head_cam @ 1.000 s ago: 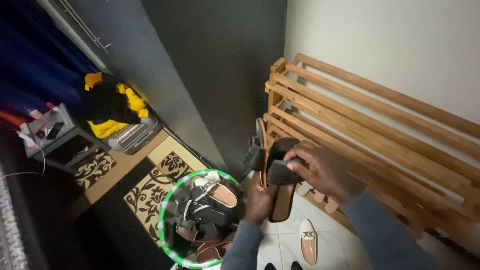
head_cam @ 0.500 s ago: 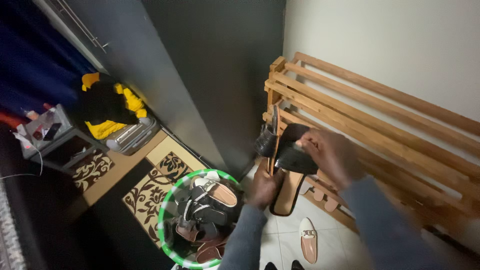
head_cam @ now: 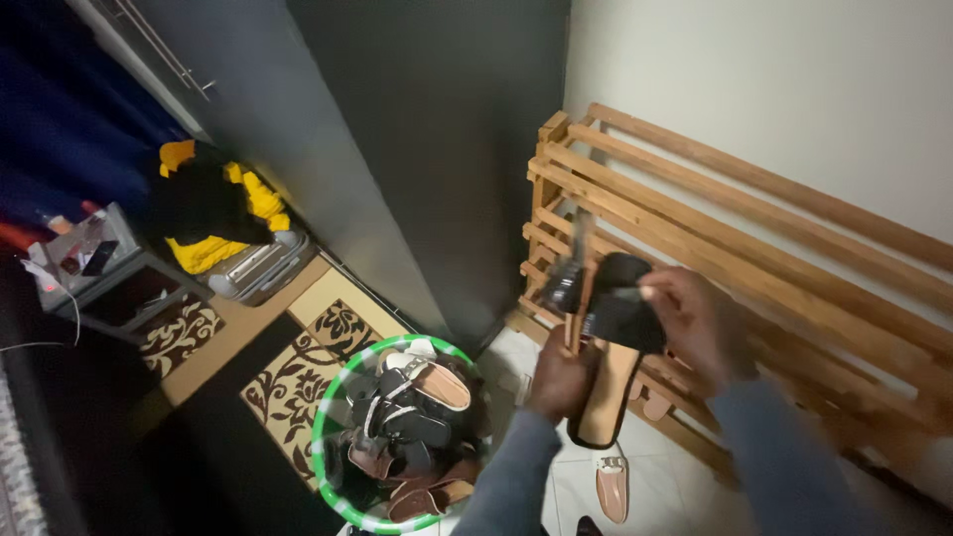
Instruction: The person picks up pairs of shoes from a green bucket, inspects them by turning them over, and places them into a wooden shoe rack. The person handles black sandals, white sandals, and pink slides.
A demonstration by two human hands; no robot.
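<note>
The person stands over a wooden rack (head_cam: 754, 258) with a pair of black slides (head_cam: 611, 328) held up in front of its lower slats. The left hand (head_cam: 558, 382) is closed around the heel ends from below, and the right hand (head_cam: 700, 323) pinches the black strap of the nearer slide between thumb and fingers. One slide shows its tan footbed flat to us; the other stands on edge just beside it, thin and blurred, so the two seem held sole to sole as a pair (which would explain the two-handed grip, one hand bearing the weight, one steadying the top). They are in the air, near the rack but not resting on it as far as I can tell.

The rack is plain orange-brown timber, long parallel slats on squared posts, leaning back against a pale wall. Its slats look bare here, though small pale shoes show under it.

Down by the person's feet sits a round basket (head_cam: 328, 417) with a bright green rim, heaped with sandals in black, brown and white, straps tangled. A pale flat shoe (head_cam: 611, 488) with a small buckle lies alone on the white tiles. Further off there is a patterned rug (head_cam: 298, 382), cream and dark brown, and a grey suitcase (head_cam: 258, 268) with yellow and black cloth piled on it.
</note>
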